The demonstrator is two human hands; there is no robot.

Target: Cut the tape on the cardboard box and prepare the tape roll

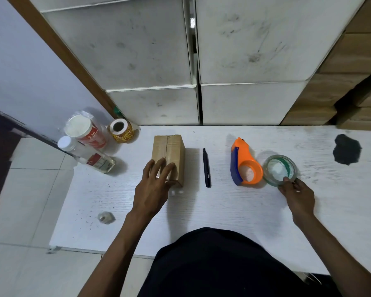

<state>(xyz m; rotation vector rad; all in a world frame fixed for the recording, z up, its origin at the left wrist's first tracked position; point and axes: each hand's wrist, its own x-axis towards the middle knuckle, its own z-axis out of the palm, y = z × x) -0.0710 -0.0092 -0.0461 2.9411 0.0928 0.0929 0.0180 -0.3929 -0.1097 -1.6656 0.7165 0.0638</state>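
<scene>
A small brown cardboard box (168, 150) with clear tape along its top seam stands on the white table (223, 206). My left hand (153, 187) rests on the box's near end, fingers spread over the top. A black cutter (206, 168) lies to the right of the box. Further right sits an orange and blue tape dispenser (244, 162). Beside it lies a clear tape roll (279, 169), flat on the table. My right hand (299, 195) pinches the roll's near rim between thumb and fingers.
At the table's back left stand a clear bottle (88, 155), a wrapped red and white cup stack (85, 130) and a yellow label roll (121, 130). A dark stain (347, 149) marks the right side. A small crumpled scrap (105, 217) lies front left. White cabinets (201, 61) rise behind.
</scene>
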